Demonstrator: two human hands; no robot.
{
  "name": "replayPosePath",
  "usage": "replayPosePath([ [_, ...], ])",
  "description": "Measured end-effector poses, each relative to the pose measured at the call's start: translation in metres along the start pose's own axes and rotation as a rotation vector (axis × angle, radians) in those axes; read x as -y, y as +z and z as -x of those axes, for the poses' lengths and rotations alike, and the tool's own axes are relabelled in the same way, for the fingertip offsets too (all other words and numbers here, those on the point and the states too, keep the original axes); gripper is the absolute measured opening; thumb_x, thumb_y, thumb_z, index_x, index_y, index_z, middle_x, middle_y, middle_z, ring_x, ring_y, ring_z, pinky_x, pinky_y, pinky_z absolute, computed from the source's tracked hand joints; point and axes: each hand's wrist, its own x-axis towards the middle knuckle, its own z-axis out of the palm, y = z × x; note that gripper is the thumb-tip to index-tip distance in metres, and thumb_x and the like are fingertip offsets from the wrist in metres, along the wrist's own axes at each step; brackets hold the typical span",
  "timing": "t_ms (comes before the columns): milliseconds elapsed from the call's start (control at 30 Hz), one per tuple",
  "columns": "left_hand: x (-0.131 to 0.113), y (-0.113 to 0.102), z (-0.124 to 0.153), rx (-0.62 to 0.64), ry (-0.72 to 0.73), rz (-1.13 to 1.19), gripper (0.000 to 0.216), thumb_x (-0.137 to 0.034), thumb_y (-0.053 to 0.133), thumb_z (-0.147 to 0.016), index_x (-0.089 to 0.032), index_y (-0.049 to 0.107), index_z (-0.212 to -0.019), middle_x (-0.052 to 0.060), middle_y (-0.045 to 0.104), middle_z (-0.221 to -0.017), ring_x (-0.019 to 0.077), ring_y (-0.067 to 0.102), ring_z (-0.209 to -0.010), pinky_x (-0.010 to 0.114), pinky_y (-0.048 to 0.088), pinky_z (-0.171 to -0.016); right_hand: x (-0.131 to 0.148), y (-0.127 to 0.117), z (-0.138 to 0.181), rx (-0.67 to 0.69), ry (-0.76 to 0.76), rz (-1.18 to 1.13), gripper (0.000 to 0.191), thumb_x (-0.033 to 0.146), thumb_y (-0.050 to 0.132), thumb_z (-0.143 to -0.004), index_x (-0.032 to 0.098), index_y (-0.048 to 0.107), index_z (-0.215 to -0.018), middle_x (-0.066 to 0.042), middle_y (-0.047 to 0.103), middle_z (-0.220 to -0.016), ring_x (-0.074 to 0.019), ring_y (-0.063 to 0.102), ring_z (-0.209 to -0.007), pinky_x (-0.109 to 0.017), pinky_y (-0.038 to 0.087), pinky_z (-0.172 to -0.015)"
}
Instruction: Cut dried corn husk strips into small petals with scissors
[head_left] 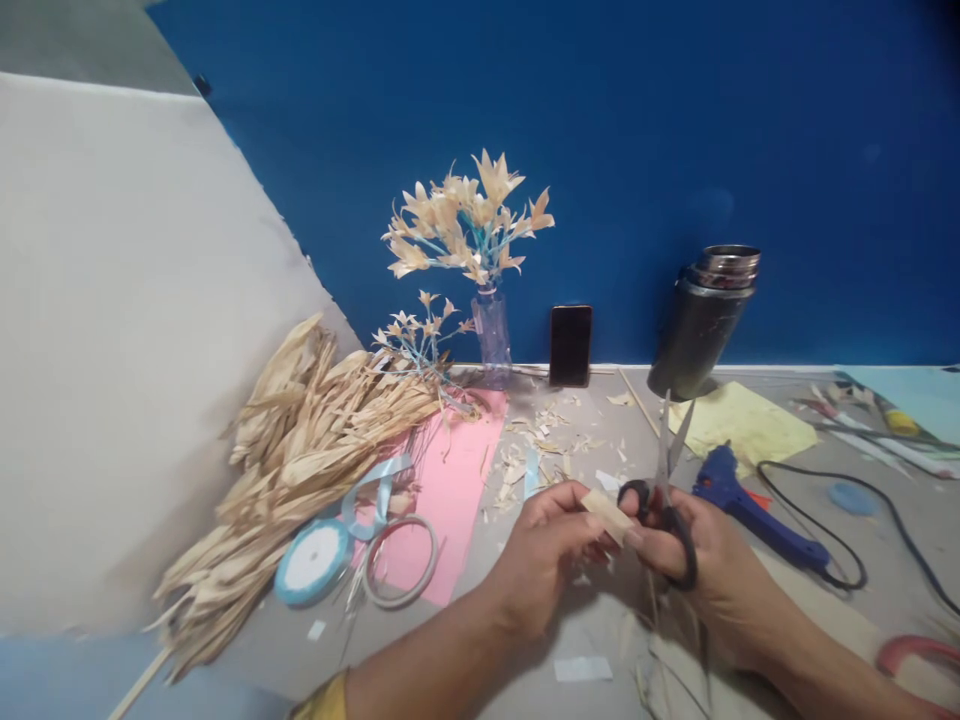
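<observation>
My left hand point(551, 545) pinches one end of a small pale strip of dried corn husk point(608, 516). The thumb of my right hand point(701, 555) presses on the strip's other end. Black-handled scissors point(664, 450) are hooked on my right hand's fingers, their blades pointing up and slightly apart, away from the strip. Husk scraps point(551, 440) lie scattered on the table beyond my hands. A blue glue gun point(757, 510) rests just right of my right hand.
A heap of dried husks point(300, 440), a blue ribbon spool point(313, 562) and a tape ring point(433, 570) lie left on pink paper point(457, 500). At the back stand husk flowers point(465, 220) in a clear bottle point(491, 340), a phone point(570, 345) and a dark flask point(697, 325). A cord point(900, 525) loops right.
</observation>
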Motion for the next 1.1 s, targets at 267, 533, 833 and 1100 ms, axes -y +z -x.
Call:
replayPosePath([
  [267,0.003,0.0,-0.003,-0.078,-0.056,0.06,0.029,-0.028,0.087,-0.06,-0.014,0.062,-0.068,0.005,0.069,-0.072,0.011,0.057,-0.061,0.025,0.04,-0.065,0.002,0.002,0.001,-0.013,-0.04,0.074,0.043,0.044,0.086,-0.061,0.018,0.063,-0.087,0.0,0.062,-0.073,-0.0174,0.057,-0.067,-0.026,0.045,-0.06],
  [533,0.009,0.004,-0.001,0.062,-0.125,0.363,0.03,-0.021,0.09,-0.059,-0.013,0.061,-0.065,0.005,0.068,-0.074,0.0137,0.063,-0.069,0.029,0.047,-0.074,-0.004,-0.003,0.002,0.182,-0.051,-0.221,0.036,0.043,0.083,-0.065,0.02,0.058,-0.078,0.004,0.05,-0.063,-0.0136,0.045,-0.059,-0.025,0.038,-0.057],
  [833,0.007,0.001,-0.002,0.001,-0.033,0.329,0.032,-0.024,0.089,-0.062,-0.014,0.059,-0.066,0.004,0.068,-0.071,0.0116,0.059,-0.064,0.025,0.043,-0.068,0.0,-0.001,0.0,0.062,-0.071,-0.031,0.042,0.044,0.084,-0.063,0.019,0.06,-0.088,0.0,0.059,-0.072,-0.0172,0.052,-0.065,-0.028,0.043,-0.063],
  [1100,0.01,0.005,0.0,0.033,-0.103,0.448,0.032,-0.021,0.088,-0.064,-0.013,0.058,-0.068,0.003,0.066,-0.069,0.0094,0.058,-0.063,0.022,0.043,-0.067,-0.008,-0.005,-0.002,0.2,-0.016,-0.264,0.038,0.042,0.084,-0.064,0.02,0.058,-0.08,0.001,0.056,-0.066,-0.0159,0.051,-0.063,-0.027,0.041,-0.06],
])
